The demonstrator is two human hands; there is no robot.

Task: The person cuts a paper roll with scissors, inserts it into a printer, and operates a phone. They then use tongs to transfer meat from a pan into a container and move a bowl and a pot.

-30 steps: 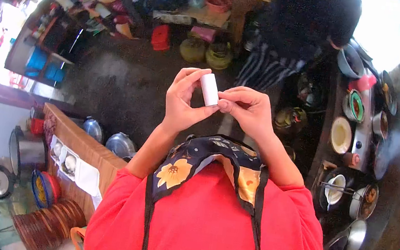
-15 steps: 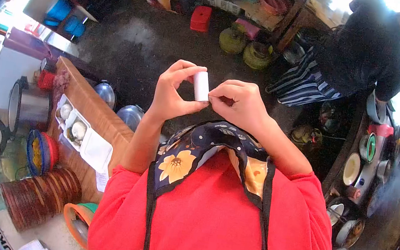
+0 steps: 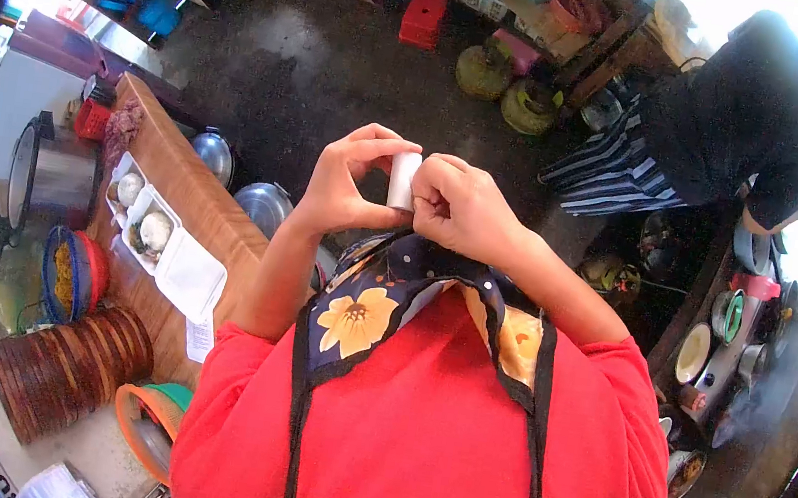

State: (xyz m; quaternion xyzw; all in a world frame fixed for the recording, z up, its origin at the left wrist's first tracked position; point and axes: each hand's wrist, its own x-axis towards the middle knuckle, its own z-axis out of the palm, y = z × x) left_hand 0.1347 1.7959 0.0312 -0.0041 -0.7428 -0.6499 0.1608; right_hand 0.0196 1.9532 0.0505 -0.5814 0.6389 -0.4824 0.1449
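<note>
My left hand (image 3: 352, 182) holds a small white cylinder (image 3: 403, 181), which looks like a narrow roll, by its two ends between thumb and fingers. It stands nearly upright in front of my chest. Curled against its right side is my right hand (image 3: 460, 207), with the fingers pressed together; I cannot tell what they pinch. Just below both hands hangs the dark flowered top of my apron (image 3: 354, 322). To the left, on a wooden counter (image 3: 198, 207), an open white takeaway box (image 3: 190, 287) holds round white food portions (image 3: 156, 231).
A person (image 3: 738, 122) in a dark top bends over the cooking area at right, near pots and a pale bowl (image 3: 694, 351). A red stool (image 3: 422, 20) and gas cylinders (image 3: 529, 107) stand on the floor. Stacked brown rings (image 3: 68, 372) and baskets lie at left.
My right hand has turned and closed more, moving from the roll's lower end up along its side. My left hand still holds the roll. The view has shifted slightly.
</note>
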